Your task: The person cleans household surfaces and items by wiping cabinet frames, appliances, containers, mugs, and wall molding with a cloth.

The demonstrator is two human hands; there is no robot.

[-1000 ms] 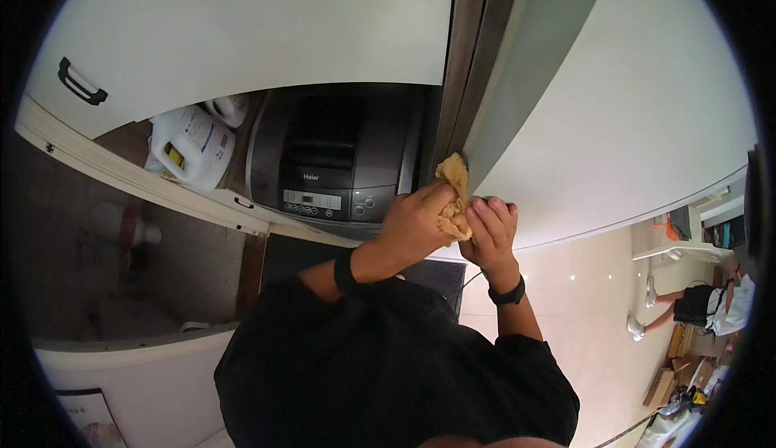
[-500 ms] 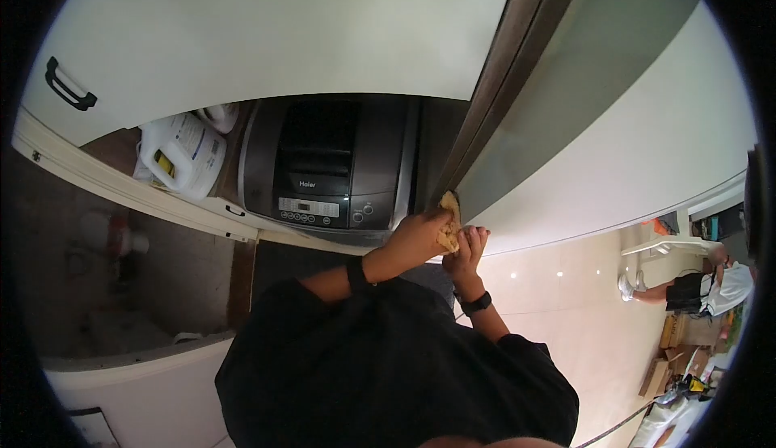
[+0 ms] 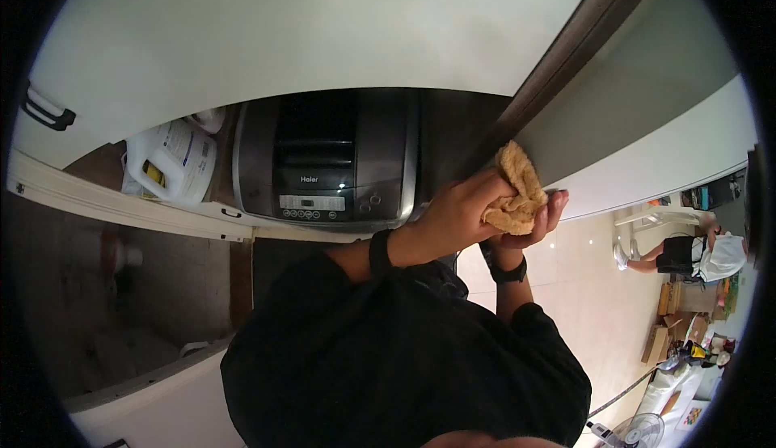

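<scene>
A crumpled tan cloth is held between my hands, beside the edge of the grey-white panel. My left hand has its fingers wrapped round the cloth's near side. Under the cloth's right side, my right hand has its fingers curled against it; its palm is hidden. To the left of my hands lies a dark Haier washing machine with its lid down. A dark band is on each of my wrists.
White jugs stand left of the washing machine. A white cabinet door with a black handle spans the top. At the far right are another person, cardboard boxes and a fan.
My hands and the cloth have moved right and up in the view, and more of the cloth shows. The view has shifted, with the fan now visible at the lower right.
</scene>
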